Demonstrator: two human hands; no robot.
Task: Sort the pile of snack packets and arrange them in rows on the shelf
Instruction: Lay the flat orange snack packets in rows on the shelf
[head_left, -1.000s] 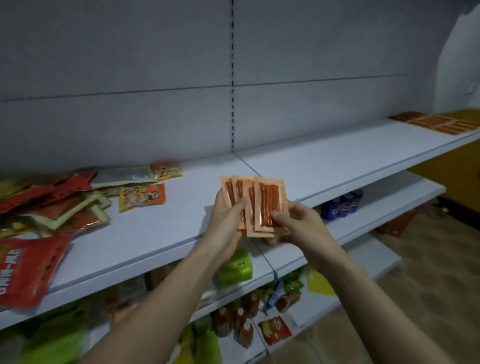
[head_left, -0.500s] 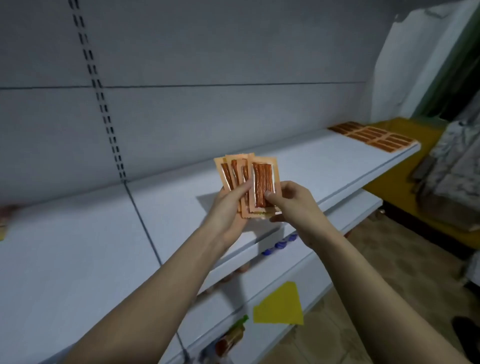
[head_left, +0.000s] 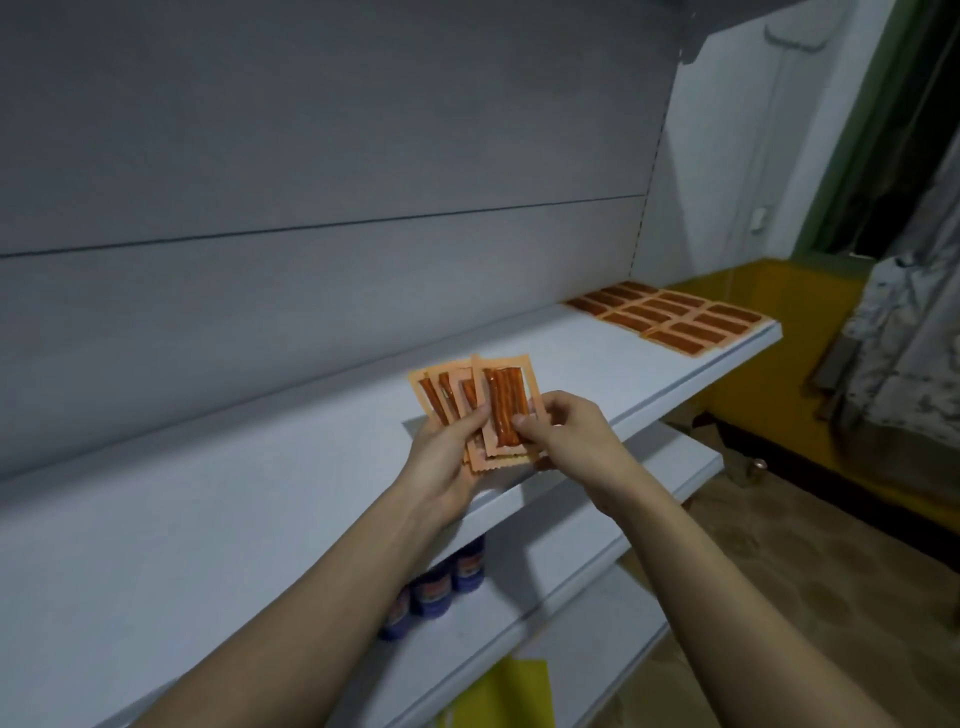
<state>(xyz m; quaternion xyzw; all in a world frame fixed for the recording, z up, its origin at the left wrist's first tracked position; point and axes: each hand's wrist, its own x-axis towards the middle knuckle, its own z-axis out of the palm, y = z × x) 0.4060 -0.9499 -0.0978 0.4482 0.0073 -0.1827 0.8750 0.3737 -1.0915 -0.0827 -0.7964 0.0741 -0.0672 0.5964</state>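
Observation:
Several orange snack packets (head_left: 470, 395) with red-brown sticks inside are fanned out above the white shelf (head_left: 234, 530). My left hand (head_left: 447, 457) holds the fan from below, thumb across its front. My right hand (head_left: 561, 431) pinches the front packet (head_left: 501, 410) at its lower right edge. At the shelf's far right end, matching orange packets (head_left: 670, 317) lie flat in neat rows.
A grey back panel rises behind the shelf. Blue-capped bottles (head_left: 441, 582) stand on the lower shelf, and a yellow tag (head_left: 498, 691) shows below. To the right are a yellow counter (head_left: 779, 338), hanging cloth (head_left: 904, 332) and brown floor.
The view has swung right along the shelf: the mixed pile at the left has left the frame, and the laid-out rows have come closer. Both hands still hold the fan.

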